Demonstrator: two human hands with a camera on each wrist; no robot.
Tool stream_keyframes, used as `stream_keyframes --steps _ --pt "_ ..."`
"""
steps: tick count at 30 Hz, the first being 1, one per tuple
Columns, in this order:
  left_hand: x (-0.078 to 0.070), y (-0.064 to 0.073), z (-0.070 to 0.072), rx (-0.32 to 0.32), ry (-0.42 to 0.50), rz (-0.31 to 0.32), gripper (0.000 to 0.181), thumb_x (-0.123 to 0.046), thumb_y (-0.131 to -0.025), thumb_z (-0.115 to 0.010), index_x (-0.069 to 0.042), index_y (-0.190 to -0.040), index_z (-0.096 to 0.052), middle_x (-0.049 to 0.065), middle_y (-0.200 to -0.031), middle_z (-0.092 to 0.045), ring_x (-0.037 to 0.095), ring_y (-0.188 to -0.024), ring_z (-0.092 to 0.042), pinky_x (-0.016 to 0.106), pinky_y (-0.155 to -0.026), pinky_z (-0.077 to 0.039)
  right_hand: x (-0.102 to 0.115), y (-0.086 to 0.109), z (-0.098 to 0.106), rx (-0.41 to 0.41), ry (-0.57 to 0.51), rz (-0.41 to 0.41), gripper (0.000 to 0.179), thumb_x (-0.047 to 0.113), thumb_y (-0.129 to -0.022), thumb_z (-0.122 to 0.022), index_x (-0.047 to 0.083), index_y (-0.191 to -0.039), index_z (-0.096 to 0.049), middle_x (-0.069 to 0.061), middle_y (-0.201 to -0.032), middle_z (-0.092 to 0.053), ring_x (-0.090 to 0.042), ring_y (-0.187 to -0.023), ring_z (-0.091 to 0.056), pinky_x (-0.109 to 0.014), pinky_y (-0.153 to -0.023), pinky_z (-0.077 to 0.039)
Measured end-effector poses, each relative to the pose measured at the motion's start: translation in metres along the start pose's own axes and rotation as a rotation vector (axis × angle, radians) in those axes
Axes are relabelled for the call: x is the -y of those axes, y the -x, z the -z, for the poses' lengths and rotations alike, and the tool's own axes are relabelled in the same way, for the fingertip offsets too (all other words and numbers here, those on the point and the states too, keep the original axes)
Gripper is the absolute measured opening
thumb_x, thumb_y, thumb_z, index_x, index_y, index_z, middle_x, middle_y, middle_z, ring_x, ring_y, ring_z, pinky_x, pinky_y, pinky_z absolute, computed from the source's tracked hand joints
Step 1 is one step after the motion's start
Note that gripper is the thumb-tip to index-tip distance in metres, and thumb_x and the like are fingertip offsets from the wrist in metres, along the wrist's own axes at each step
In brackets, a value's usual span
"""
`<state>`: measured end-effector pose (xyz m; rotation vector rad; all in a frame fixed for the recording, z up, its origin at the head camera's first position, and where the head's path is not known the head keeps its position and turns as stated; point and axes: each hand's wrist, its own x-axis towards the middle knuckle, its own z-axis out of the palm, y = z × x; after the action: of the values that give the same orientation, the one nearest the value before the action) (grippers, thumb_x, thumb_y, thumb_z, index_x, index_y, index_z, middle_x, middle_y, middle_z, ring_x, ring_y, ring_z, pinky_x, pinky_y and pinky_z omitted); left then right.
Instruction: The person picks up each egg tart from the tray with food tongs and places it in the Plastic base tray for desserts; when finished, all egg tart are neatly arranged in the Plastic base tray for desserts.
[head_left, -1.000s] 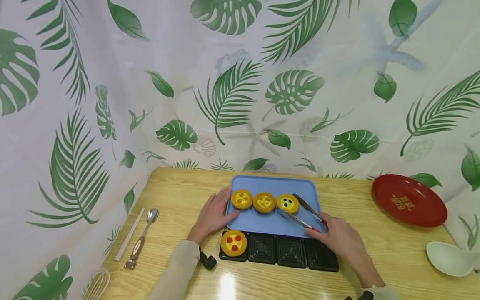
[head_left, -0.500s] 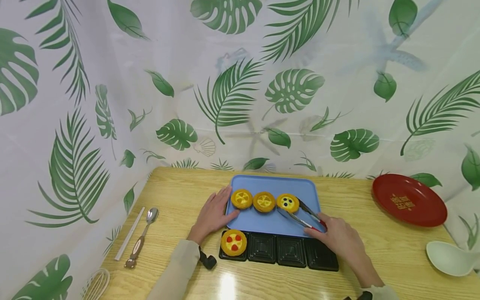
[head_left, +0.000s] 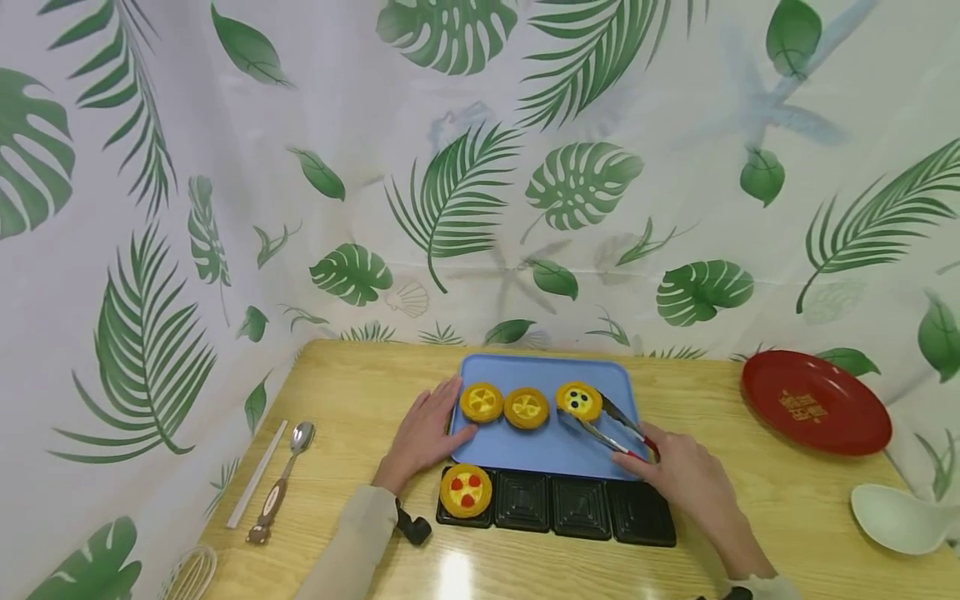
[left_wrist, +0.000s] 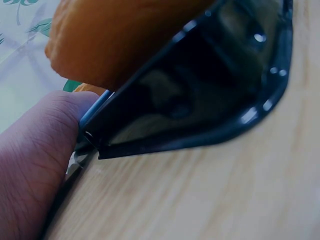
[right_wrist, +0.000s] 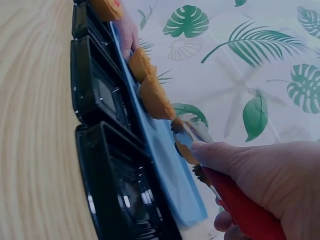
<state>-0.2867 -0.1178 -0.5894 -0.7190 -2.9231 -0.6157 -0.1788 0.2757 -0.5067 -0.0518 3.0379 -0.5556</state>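
Note:
My right hand [head_left: 692,478] grips red-handled metal tongs [head_left: 606,435], their arms on either side of an egg tart with blueberries [head_left: 579,402] over the right part of a blue tray [head_left: 517,450]. Two tarts with yellow fruit pieces, a left one [head_left: 482,402] and a middle one [head_left: 527,408], sit on that tray. My left hand [head_left: 424,433] rests at the tray's left edge, fingers extended, thumb over the rim. In front lies a black mold with several square cups [head_left: 581,507]; its leftmost cup bears a tart with red berries [head_left: 466,491].
At left lie a white stick [head_left: 257,475], a spoon with a bear-shaped handle end [head_left: 282,483] and a whisk [head_left: 189,573]. A red oval plate [head_left: 817,404] and a pale ladle [head_left: 896,518] are at right. A leaf-print curtain [head_left: 480,208] hangs behind the table.
The tongs have closed against the blueberry tart. It has shifted slightly right and up, widening the gap to the middle tart. My left hand has stayed at the tray's edge.

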Motion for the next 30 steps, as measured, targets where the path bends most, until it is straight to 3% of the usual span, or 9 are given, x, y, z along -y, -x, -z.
stream_keyframes --steps 9,12,25,28,30 --pt "0.0 0.0 -0.001 -0.007 0.02 0.013 0.094 -0.069 -0.098 -0.047 -0.013 -0.168 -0.016 0.001 -0.173 -0.021 0.02 -0.16 -0.02 0.044 -0.13 -0.014 0.009 0.007 0.011 -0.069 0.002 0.053 0.072 0.062 -0.089 -0.074 0.004 -0.131 -0.065 0.001 -0.068 -0.044 -0.016 -0.058 -0.044 -0.03 -0.05 -0.029" --pt "-0.001 0.0 0.0 0.0 0.019 0.017 0.095 -0.069 -0.098 -0.047 -0.013 -0.168 -0.016 0.001 -0.173 -0.021 0.02 -0.16 -0.02 0.044 -0.13 -0.013 0.014 0.014 0.013 -0.068 -0.002 0.058 0.078 0.067 -0.088 -0.072 0.004 -0.133 -0.066 0.002 -0.068 -0.043 -0.015 -0.059 -0.043 -0.03 -0.05 -0.028" --pt "-0.001 0.001 0.0 0.004 0.005 0.018 0.093 -0.068 -0.099 -0.047 -0.014 -0.168 -0.018 0.001 -0.174 -0.018 0.024 -0.161 -0.018 0.046 -0.13 -0.013 0.04 0.063 0.006 0.031 -0.055 0.035 0.083 0.068 -0.085 -0.073 0.008 -0.142 -0.065 0.002 -0.064 -0.042 -0.015 -0.054 -0.037 -0.028 -0.048 -0.024" --pt "-0.001 0.001 0.0 0.01 0.002 0.015 0.093 -0.068 -0.099 -0.047 -0.013 -0.168 -0.017 0.001 -0.174 -0.018 0.024 -0.161 -0.018 0.045 -0.13 -0.013 0.046 0.073 0.0 0.056 -0.061 0.021 0.085 0.069 -0.083 -0.074 0.01 -0.142 -0.065 0.002 -0.063 -0.047 -0.015 -0.054 -0.043 -0.029 -0.047 -0.029" --pt "-0.002 0.001 0.0 0.013 0.0 0.014 0.093 -0.068 -0.099 -0.046 -0.013 -0.168 -0.017 0.001 -0.174 -0.018 0.024 -0.161 -0.018 0.045 -0.13 -0.014 0.049 0.077 -0.005 0.078 -0.051 0.016 0.085 0.07 -0.081 -0.076 0.012 -0.142 -0.067 0.001 -0.07 -0.059 -0.013 -0.059 -0.051 -0.03 -0.049 -0.037"
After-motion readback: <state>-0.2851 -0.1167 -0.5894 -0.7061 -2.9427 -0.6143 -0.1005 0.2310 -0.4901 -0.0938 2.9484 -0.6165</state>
